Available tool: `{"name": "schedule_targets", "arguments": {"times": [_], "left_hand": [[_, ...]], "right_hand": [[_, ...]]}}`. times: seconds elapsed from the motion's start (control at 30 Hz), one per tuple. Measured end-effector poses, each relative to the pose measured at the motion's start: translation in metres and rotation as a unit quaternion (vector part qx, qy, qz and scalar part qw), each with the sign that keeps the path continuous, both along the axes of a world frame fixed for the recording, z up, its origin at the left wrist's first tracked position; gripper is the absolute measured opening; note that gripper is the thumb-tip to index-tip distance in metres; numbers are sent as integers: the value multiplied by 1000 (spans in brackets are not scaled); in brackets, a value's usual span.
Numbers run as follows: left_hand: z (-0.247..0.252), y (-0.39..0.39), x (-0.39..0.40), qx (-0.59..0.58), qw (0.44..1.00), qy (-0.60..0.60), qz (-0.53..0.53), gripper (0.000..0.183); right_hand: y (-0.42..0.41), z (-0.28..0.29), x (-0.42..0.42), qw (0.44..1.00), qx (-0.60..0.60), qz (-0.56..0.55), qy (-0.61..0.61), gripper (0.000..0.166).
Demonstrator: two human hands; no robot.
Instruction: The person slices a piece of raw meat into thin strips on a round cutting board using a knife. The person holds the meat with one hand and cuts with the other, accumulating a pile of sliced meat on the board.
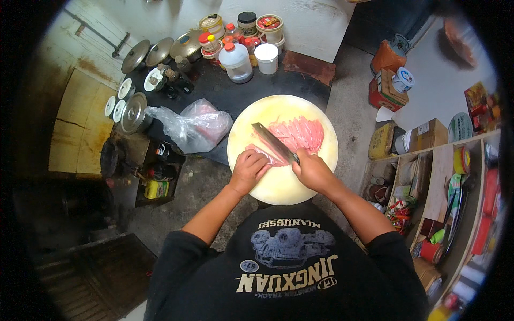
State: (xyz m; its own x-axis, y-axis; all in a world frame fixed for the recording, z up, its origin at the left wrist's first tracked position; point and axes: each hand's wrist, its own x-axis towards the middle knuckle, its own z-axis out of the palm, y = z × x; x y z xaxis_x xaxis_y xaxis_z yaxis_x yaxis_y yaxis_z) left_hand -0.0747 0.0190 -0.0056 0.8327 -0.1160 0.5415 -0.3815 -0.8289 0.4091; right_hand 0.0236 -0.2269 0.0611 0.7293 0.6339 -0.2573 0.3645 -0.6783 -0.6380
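A round, pale yellow cutting board (281,182) lies before me on the dark counter. My right hand (313,169) grips the handle of a kitchen cleaver (275,142), whose blade points away and to the left. On the board, to the blade's right, thin strips of raw pink meat (299,133) form a heap. Left of the blade is an uncut piece of raw meat (274,161), pressed down by the bent fingers of my left hand (251,168). The cleaver's edge is at this piece; whether it touches the board is hidden.
A clear plastic bag (198,126) with pink contents rests left of the board. Behind stand a white tub (266,59), a clear jug (236,64), dark bottles (182,83) and metal lids (135,56). Wooden shelves (437,182) with goods are at right. A yellow-labelled container (156,189) sits below left.
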Motion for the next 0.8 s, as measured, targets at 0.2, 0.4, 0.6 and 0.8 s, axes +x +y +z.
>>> {"name": "schedule_targets", "arguments": {"times": [0.2,0.4,0.6,0.8], "left_hand": [[2,-1,0,-7,1000,-15,-5,27],[1,0,-12,-10,1000,-13,15,28],[-6,0,-12,15,999,3,42,27],[-11,3,-11,8,999,2,36,29]], "right_hand": [[-17,46,6,997,-8,-66,-31,33],[-29,44,-40,994,4,23,-109,27],[-7,24,-65,978,-31,90,-187,14],[-5,24,-64,977,-67,91,-180,8]]}}
